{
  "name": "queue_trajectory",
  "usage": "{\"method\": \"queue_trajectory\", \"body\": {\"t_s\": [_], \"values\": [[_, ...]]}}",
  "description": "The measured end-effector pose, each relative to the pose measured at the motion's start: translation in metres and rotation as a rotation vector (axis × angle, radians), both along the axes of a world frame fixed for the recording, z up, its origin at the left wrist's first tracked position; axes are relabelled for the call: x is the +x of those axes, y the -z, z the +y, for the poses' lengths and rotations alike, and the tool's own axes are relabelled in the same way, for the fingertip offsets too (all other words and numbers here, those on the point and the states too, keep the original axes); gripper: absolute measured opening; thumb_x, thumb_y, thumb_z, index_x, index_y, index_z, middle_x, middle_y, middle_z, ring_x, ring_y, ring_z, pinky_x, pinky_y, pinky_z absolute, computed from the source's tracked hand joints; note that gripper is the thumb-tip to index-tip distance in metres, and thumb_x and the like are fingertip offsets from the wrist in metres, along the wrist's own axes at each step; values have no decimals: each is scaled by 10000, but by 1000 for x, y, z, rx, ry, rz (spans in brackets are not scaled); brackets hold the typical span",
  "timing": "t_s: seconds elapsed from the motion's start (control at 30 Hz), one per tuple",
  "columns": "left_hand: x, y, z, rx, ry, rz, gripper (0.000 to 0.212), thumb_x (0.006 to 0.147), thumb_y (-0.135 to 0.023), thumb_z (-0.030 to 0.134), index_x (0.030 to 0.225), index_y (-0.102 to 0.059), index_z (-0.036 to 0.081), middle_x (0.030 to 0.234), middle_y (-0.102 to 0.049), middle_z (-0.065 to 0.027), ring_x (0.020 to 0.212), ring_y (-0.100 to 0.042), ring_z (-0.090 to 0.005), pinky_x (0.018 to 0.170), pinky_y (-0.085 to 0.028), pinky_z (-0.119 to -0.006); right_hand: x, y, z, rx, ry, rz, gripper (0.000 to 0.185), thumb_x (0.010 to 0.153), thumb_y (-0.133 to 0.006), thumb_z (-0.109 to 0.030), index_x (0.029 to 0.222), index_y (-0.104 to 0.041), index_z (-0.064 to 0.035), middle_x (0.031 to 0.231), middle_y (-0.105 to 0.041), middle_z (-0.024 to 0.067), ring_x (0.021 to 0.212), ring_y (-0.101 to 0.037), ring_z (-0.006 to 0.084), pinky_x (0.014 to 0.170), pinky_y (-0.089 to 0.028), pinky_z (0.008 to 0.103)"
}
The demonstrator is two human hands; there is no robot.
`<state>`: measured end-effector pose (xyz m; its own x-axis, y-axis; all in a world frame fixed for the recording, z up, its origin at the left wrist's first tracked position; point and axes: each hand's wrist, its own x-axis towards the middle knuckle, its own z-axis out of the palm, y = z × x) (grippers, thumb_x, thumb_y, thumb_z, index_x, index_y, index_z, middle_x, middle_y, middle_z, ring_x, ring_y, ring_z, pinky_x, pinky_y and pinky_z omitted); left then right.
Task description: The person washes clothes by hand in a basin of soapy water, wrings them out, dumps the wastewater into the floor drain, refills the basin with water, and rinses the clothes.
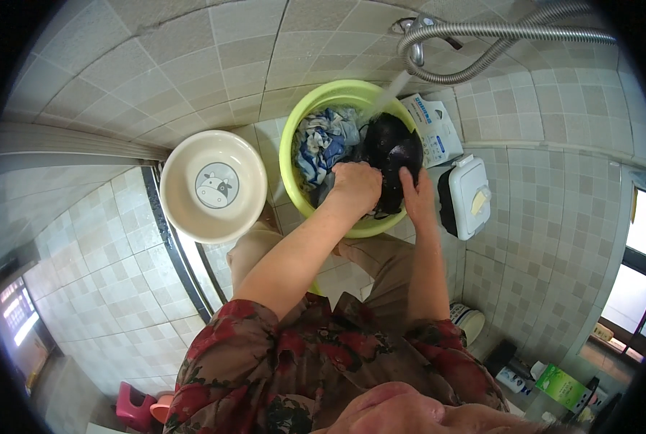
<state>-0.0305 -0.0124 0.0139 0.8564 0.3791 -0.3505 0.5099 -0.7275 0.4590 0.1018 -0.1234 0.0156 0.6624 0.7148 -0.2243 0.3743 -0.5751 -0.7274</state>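
Observation:
A yellow-green plastic tub stands on the tiled floor with wet laundry and water in it. My left hand is curled at the near edge of a black garment, its fingertips hidden in the dark cloth. On the garment's right side, my right hand grips the fabric, thumb on top, beside the tub's rim. A blue-and-white patterned cloth lies bunched at the left of the tub. Water pours from the wall tap onto the laundry.
Left of the tub is a cream basin with a cow picture. At right are a white printed package and a lidded box with a yellowish bar on top. A metal shower hose loops above. A pink stool stands at lower left.

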Motion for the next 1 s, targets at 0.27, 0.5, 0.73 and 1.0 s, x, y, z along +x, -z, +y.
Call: {"method": "queue_trajectory", "body": {"t_s": [0.27, 0.5, 0.73, 1.0], "values": [[-1, 13, 2, 42, -50, 19, 271, 828, -629, 269, 1011, -669, 72, 1047, -624, -112, 953, -628, -300, 775, -481, -421, 20, 72, 66, -91, -485, -564, 797, 726, -758, -396, 1388, -375, -167, 1462, -230, 269, 1207, -394, 513, 1002, -353, 534], [-6, 11, 10, 19, 10, 16, 271, 842, -614, 305, 961, -672, 69, 982, -625, -100, 924, -636, -275, 728, -498, -403, 2, 154, 82, -486, -481, -634, 781, 769, -675, -230, 1434, -264, -247, 1475, -157, 253, 1125, -440, 560, 781, -511, 548], [10, 8, 8, -49, -25, 36, 294, 888, -542, 318, 939, -652, 50, 980, -629, -136, 929, -636, -294, 744, -510, -418, 45, 182, 71, -453, -243, -596, 540, 766, -686, -231, 1243, -514, -45, 1234, -484, 281, 909, -591, 460, 784, -509, 467], [28, 44, 5, -633, -556, -278, 681, 903, -483, 490, 1378, -351, 21, 1302, -486, -228, 1201, -484, -358, 918, -460, -423, 55, 54, 29, 373, 382, 472, 397, 749, -781, -138, 1068, -611, 25, 981, -648, 78, 829, -613, 184, 742, -493, 296]]}}
